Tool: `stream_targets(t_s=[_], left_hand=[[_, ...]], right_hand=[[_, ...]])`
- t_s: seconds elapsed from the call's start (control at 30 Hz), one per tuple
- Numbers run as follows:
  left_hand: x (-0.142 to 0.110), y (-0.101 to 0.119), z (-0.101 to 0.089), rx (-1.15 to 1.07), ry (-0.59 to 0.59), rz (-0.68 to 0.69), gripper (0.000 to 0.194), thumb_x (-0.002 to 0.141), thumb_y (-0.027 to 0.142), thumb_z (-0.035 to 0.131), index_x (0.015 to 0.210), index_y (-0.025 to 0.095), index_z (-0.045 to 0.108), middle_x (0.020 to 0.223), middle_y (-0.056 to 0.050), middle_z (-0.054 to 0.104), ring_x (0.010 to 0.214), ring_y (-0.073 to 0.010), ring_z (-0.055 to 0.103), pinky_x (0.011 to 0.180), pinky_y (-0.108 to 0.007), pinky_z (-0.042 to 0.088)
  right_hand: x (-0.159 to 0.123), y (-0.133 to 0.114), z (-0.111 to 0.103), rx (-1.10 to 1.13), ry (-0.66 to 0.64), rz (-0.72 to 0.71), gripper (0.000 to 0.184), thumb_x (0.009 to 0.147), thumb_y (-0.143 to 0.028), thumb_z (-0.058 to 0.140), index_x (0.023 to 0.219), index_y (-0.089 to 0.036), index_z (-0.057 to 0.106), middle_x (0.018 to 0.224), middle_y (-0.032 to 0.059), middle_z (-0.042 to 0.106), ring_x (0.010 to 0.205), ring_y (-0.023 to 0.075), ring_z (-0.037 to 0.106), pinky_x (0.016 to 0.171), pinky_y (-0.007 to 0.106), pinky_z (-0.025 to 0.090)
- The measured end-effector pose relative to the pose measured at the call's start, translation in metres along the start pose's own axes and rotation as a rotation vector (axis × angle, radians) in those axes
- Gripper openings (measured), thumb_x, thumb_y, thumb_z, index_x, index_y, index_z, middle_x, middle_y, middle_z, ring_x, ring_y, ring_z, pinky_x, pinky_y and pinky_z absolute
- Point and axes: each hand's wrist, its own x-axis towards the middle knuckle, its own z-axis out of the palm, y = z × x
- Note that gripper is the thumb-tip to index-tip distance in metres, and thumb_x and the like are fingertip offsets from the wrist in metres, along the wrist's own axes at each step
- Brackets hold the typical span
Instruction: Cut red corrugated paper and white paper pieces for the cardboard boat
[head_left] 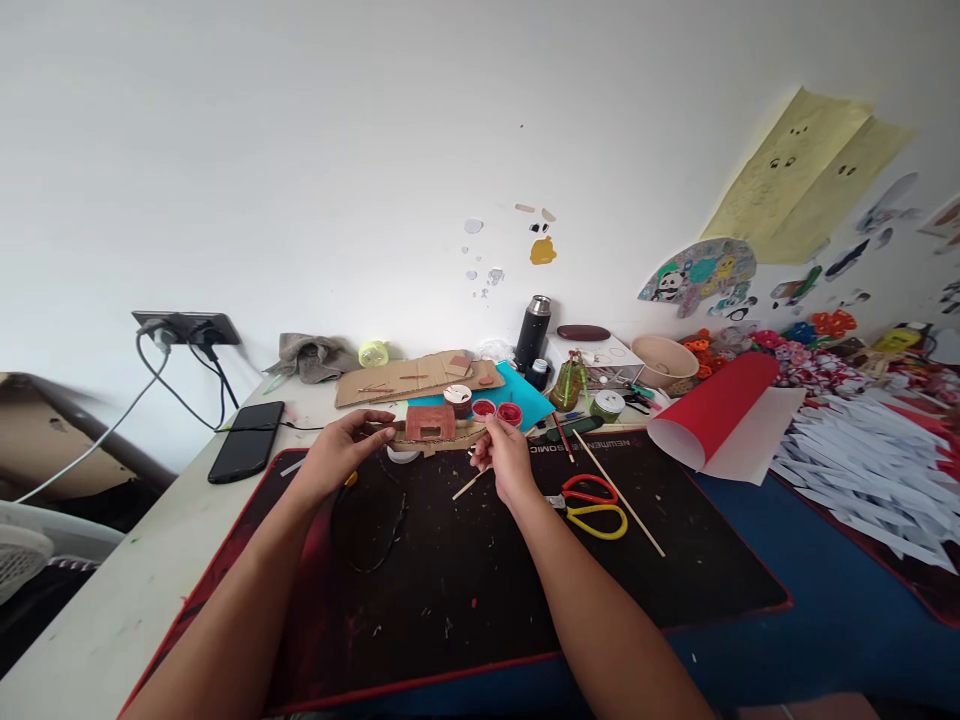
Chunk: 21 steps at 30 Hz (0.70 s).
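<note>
My left hand (341, 452) grips the left end of a small cardboard model boat (435, 430) with a red-painted cabin, held just above the black desk mat (450, 580). At the boat's right end, my right hand (504, 458) is closed in a pinch; the thin wooden stick (469, 485) slanting down from its fingers seems to be held by them. Two small open pots of red paint (496, 410) stand just behind the boat.
Red and yellow scissors (596, 505) and a long wooden skewer (619, 495) lie right of my right hand. A black phone (247, 455) lies at left, cardboard sheets (412, 380) and a black flask (532, 330) behind, a rolled red paper (712, 410) and cut paper strips (870, 470) at right.
</note>
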Motion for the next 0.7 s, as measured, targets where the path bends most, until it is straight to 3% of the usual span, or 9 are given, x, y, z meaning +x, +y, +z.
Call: stream_targets(t_s=[0.2, 0.33, 0.53, 0.7], left_hand=[[0.001, 0.001, 0.003, 0.011, 0.026, 0.046, 0.063, 0.075, 0.086, 0.075, 0.082, 0.024, 0.077, 0.107, -0.010, 0.087, 0.095, -0.0305, 0.079, 0.087, -0.040, 0.062], [0.001, 0.001, 0.002, 0.019, 0.004, 0.040, 0.065, 0.075, 0.089, 0.074, 0.080, 0.024, 0.077, 0.109, -0.011, 0.086, 0.098, -0.0312, 0.078, 0.092, -0.042, 0.062], [0.002, -0.003, 0.001, 0.013, -0.125, 0.135, 0.063, 0.073, 0.083, 0.081, 0.089, 0.023, 0.081, 0.116, -0.013, 0.082, 0.103, -0.0316, 0.078, 0.097, -0.045, 0.062], [0.002, -0.005, -0.011, 0.130, -0.022, 0.230, 0.051, 0.085, 0.076, 0.074, 0.081, 0.026, 0.081, 0.115, -0.011, 0.081, 0.104, -0.0304, 0.076, 0.101, -0.045, 0.060]], right_hand=[[0.000, 0.000, -0.001, 0.017, 0.012, -0.017, 0.062, 0.084, -0.074, 0.078, 0.106, -0.016, 0.078, 0.052, -0.0065, 0.056, 0.040, 0.0145, 0.060, 0.038, 0.022, 0.035], [0.000, -0.001, -0.002, 0.025, 0.012, -0.017, 0.064, 0.082, -0.074, 0.081, 0.109, -0.016, 0.079, 0.051, -0.0079, 0.053, 0.040, 0.0141, 0.059, 0.038, 0.022, 0.034], [0.002, -0.001, -0.004, 0.033, 0.026, -0.020, 0.065, 0.080, -0.073, 0.083, 0.111, -0.017, 0.078, 0.052, -0.0091, 0.051, 0.041, 0.0139, 0.058, 0.039, 0.023, 0.033], [0.001, -0.001, -0.004, 0.036, 0.021, -0.038, 0.064, 0.080, -0.072, 0.083, 0.112, -0.018, 0.077, 0.057, -0.0063, 0.059, 0.043, 0.0138, 0.058, 0.039, 0.023, 0.034]])
